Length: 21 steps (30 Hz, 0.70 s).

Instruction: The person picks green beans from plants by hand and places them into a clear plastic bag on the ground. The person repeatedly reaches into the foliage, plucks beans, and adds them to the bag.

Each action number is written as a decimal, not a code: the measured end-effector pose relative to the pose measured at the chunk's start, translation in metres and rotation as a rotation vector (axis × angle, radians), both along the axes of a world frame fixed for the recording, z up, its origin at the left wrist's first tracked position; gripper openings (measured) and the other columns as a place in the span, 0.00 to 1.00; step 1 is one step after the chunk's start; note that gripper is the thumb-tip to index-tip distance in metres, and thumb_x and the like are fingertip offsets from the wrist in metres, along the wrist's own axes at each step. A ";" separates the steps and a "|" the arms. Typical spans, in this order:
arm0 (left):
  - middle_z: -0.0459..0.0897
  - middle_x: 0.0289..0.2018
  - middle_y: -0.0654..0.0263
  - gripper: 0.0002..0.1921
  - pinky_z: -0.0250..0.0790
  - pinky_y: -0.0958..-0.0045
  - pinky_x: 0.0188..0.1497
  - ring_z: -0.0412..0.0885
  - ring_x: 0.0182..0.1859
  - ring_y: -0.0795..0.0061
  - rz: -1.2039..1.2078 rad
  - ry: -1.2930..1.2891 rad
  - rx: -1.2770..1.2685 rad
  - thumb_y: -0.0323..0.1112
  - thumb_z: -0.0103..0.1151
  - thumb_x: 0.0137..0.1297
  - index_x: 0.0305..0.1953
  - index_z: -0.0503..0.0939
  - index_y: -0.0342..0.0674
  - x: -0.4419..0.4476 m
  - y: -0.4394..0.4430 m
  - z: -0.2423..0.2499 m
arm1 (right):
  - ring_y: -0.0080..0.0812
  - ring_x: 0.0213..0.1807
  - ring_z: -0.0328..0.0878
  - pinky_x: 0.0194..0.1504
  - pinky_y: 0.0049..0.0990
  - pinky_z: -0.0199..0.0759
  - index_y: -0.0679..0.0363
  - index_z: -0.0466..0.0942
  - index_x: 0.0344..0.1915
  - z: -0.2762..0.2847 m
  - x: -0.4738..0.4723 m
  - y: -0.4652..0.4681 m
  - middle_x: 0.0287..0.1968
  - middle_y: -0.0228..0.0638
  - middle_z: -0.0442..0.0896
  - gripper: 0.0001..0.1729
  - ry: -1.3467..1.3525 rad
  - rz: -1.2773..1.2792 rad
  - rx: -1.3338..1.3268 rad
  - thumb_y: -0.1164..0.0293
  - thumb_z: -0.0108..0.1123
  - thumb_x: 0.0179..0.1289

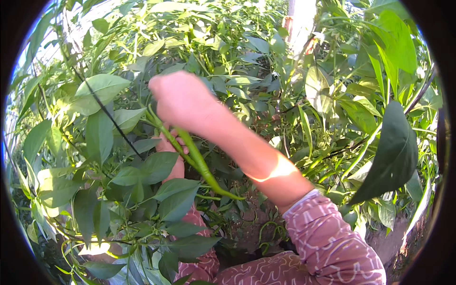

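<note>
My right hand (178,99), blurred, is reached across to the left among the pepper plants. Its back is towards me and its fingers curl out of sight, so I cannot tell whether it holds anything. Just below it, my left hand (171,142) has its fingers bent around long green chili peppers (201,165). Leaves hide part of that hand and its wrist. The peppers hang down to the right, and the longest has a thin curved tip. Beside the right hand, the upper stalk end of one pepper shows.
Dense pepper foliage (160,167) surrounds both hands. A dark thin cord or stem (107,112) slants across the left side. One large dark leaf (390,156) hangs close at the right. Farther off is a pale upright post (290,25). Soil (245,228) shows low down.
</note>
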State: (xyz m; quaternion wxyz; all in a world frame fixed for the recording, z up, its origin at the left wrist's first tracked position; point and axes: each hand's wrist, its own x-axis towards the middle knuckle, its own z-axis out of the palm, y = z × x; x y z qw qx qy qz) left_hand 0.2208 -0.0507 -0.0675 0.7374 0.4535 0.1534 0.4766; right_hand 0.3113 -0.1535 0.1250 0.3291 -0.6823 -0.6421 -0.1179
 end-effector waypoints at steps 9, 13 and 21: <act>0.76 0.37 0.60 0.33 0.55 0.84 0.16 0.61 0.16 0.88 -0.145 0.136 0.046 0.26 0.52 0.62 0.66 0.48 0.43 -0.019 -0.013 0.020 | 0.29 0.21 0.75 0.24 0.26 0.67 0.66 0.71 0.27 -0.146 0.030 -0.028 0.23 0.41 0.76 0.03 0.845 -0.235 0.662 0.79 0.51 0.50; 0.77 0.42 0.55 0.34 0.55 0.86 0.16 0.59 0.16 0.90 -0.074 0.140 0.104 0.25 0.51 0.63 0.66 0.46 0.41 -0.018 -0.021 0.036 | 0.49 0.35 0.77 0.40 0.43 0.67 0.64 0.72 0.28 -0.193 0.111 -0.038 0.28 0.51 0.78 0.13 0.661 -0.594 0.024 0.64 0.51 0.54; 0.78 0.41 0.56 0.32 0.53 0.86 0.15 0.58 0.16 0.89 -0.047 0.165 0.105 0.25 0.51 0.62 0.65 0.50 0.39 -0.016 -0.026 0.043 | 0.34 0.27 0.76 0.28 0.30 0.69 0.60 0.75 0.28 -0.161 0.144 -0.037 0.23 0.37 0.78 0.12 0.853 -0.063 0.195 0.62 0.54 0.55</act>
